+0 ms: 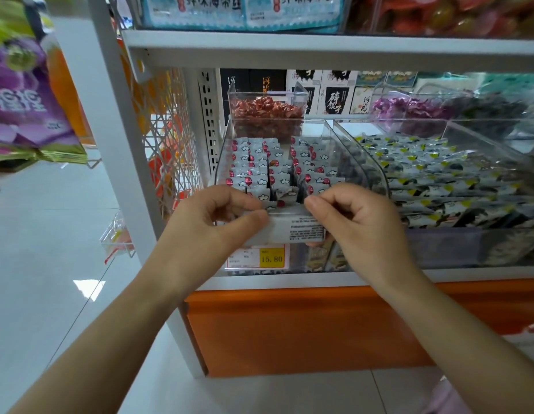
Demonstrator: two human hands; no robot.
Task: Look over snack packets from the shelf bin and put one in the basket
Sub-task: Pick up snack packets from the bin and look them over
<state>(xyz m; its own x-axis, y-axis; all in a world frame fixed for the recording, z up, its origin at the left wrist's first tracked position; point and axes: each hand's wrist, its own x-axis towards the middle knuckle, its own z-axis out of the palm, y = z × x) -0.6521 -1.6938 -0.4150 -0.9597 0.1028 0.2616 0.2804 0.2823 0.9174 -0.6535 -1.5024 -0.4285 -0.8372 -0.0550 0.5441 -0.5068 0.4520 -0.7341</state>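
A small pale snack packet (295, 227), printed text side toward me, is held in front of the clear shelf bin (227, 144). My left hand (212, 216) pinches its left edge between thumb and fingers. My right hand (355, 219) pinches its right edge the same way. The bin behind holds several rows of like packets (259, 162), white with clouds and red dots. No basket is in view.
A second clear bin (376, 168) to the right holds grey and yellow packets (438, 180). Behind stand bins of red sweets (267, 113) and purple sweets (409, 110). A yellow price tag (271, 258) reads 15.80. The white shelf post (122, 138) stands left, with tiled floor beyond.
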